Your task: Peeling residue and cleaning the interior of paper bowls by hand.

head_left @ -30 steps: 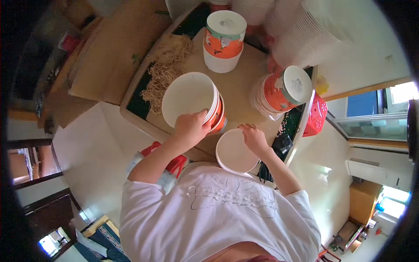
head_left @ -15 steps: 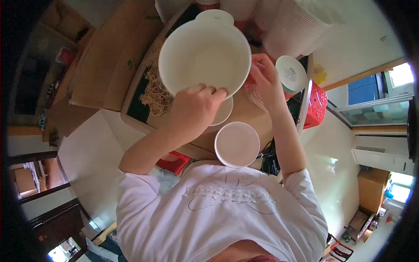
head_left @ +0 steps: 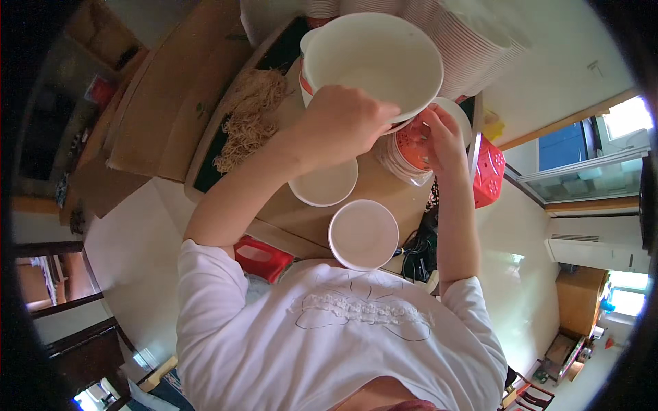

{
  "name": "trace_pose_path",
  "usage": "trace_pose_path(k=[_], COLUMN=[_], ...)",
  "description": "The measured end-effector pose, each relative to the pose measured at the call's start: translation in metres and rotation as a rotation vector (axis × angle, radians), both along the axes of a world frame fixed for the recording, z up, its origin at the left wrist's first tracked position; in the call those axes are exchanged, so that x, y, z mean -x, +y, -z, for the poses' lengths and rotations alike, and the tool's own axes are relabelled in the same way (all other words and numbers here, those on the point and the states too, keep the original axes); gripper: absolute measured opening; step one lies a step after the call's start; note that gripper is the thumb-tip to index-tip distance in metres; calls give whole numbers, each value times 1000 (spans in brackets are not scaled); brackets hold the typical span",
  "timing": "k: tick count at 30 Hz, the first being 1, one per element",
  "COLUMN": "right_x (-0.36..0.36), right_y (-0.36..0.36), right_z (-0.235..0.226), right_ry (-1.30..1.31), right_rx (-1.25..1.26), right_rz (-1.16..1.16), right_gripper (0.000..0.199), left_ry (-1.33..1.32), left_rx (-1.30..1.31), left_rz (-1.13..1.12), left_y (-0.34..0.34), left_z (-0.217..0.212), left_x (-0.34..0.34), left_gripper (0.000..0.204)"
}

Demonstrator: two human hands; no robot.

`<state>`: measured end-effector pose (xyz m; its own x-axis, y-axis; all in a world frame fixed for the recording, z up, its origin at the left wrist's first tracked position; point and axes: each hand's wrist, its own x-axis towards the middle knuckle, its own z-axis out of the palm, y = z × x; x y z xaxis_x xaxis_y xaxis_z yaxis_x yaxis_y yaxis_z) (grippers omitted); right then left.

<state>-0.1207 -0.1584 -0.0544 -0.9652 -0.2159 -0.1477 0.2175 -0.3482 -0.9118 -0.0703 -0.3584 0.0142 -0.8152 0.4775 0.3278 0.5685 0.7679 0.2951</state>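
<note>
gripping the near rim of a big white paper bowl (head_left: 373, 61), the left hand (head_left: 343, 127) holds it raised above the counter (head_left: 373, 181). the right hand (head_left: 442, 137) closes its fingers on an orange-and-white stack of bowls (head_left: 404, 154). two white lids (head_left: 323, 185) lie nearer, dry noodles (head_left: 250, 113) lie left.

The large white paper bowl (head_left: 373, 65) is held up over the brown cardboard-topped table (head_left: 384, 179); left of it lies the heap of pale dried noodles (head_left: 248, 118); below it stand 2 small white paper bowls (head_left: 323, 185), one nearer the person (head_left: 363, 234); right of it sits the wrapped stack of orange paper cups (head_left: 406, 154); further right, the red plastic basket (head_left: 489, 171).
</note>
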Motion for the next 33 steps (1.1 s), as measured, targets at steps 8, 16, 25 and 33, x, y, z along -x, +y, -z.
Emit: trace_pose_path(k=[8,16,25,33], right_x=[-18,-34,-55,-49], right_y=[19,22,32,45], right_z=[40,117,182,102], right_ry=[167,126,-264,289], right_rx=[-385,-508,-614,-1417], right_rz=[8,-62,-171,-67], right_gripper=[10,13,17,26], left_ry=[42,-203,-165,9], left_rx=[-89,-11,-68,186], left_rz=[132,126,106,-20], left_y=[-11,-18,-29,-58], left_z=[15,42,55,64], left_x=[3,-18,-19,-34], left_gripper=[16,19,17,9])
